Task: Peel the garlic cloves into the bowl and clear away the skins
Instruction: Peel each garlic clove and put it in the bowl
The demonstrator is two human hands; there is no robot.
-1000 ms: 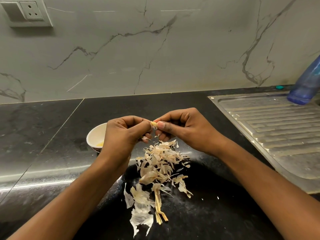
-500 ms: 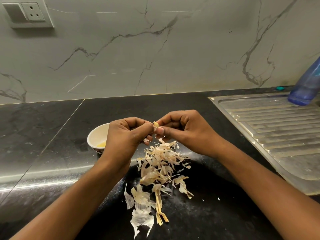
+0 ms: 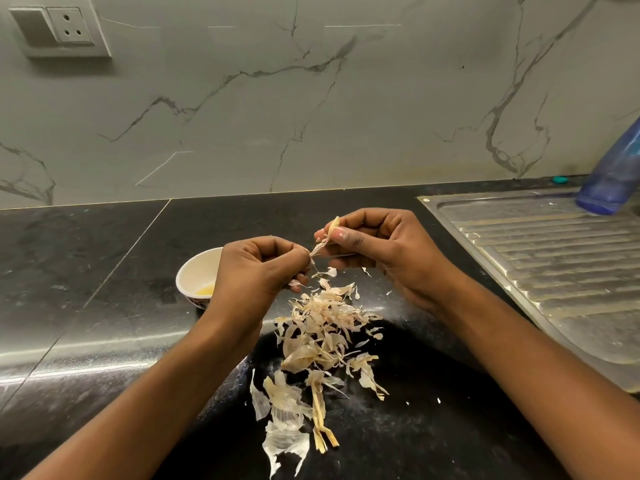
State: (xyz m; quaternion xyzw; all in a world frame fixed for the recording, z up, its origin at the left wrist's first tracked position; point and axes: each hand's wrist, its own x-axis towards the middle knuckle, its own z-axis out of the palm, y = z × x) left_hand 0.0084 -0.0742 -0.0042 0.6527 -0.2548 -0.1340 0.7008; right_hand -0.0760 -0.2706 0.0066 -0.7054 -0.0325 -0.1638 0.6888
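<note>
You are standing at a black stone counter (image 3: 104, 271) that runs up to a grey marble-veined wall (image 3: 311, 116), with a wall socket (image 3: 69, 26) at the upper left. To your right a ribbed steel drainboard (image 3: 554, 265) is set into the counter, and a blue bottle (image 3: 613, 174) stands at its far end, with a small teal cap (image 3: 560, 179) just beside it on the stone. Your right hand (image 3: 388, 251) is raised over the counter, its fingers curled, thumb and forefinger pinching a garlic clove (image 3: 334, 225) whose pale tip sticks up above the thumbnail. A thin strip of skin (image 3: 318, 247) hangs from the clove down and to the left, and your left hand (image 3: 256, 271), also curled, pinches the lower end of that strip between thumb and forefinger, so the two hands sit close together, the left a little lower. The white bowl (image 3: 194, 271) rests on the counter just behind your left hand, which hides its right side; something pale yellow lies in its bottom, too little of it showing to say what. Below and between your hands a loose pile of skins (image 3: 325, 334) is strewn over the stone, stretching toward you, with larger papery pieces and a split stalk at the near end.
</note>
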